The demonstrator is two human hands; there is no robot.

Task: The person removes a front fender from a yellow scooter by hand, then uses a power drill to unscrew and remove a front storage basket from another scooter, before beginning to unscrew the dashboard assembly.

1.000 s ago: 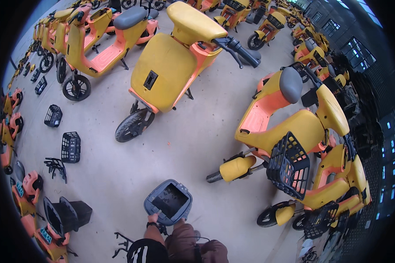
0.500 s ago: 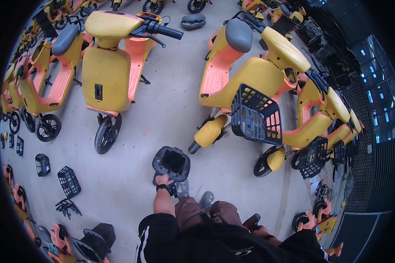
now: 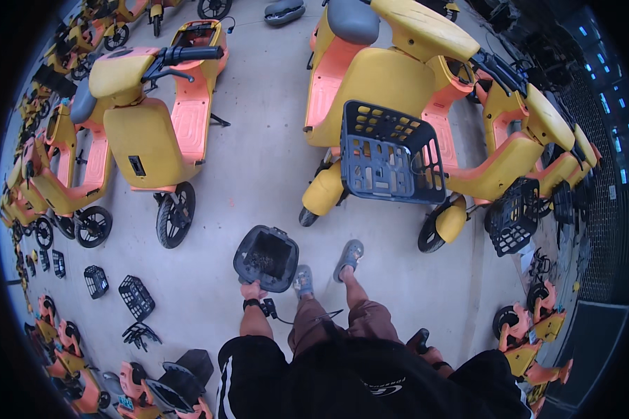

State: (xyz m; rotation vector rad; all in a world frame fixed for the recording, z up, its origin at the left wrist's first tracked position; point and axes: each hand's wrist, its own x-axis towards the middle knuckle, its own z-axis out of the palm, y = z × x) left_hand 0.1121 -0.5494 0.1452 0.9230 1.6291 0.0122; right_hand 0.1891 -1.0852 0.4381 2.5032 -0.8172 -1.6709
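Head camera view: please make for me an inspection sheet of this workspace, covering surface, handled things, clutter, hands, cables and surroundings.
Surface: pale floor, with small dark marks.
Handled things: open dark container; dark object, kind unclear.
Clutter: black baskets and a dark bracket-like part on the floor at left.
Hands: left hand grips the container's near edge; right hand holds the dark object.
Cables: thin dark cable by the legs.
Surroundings: yellow-and-orange scooters at both sides.
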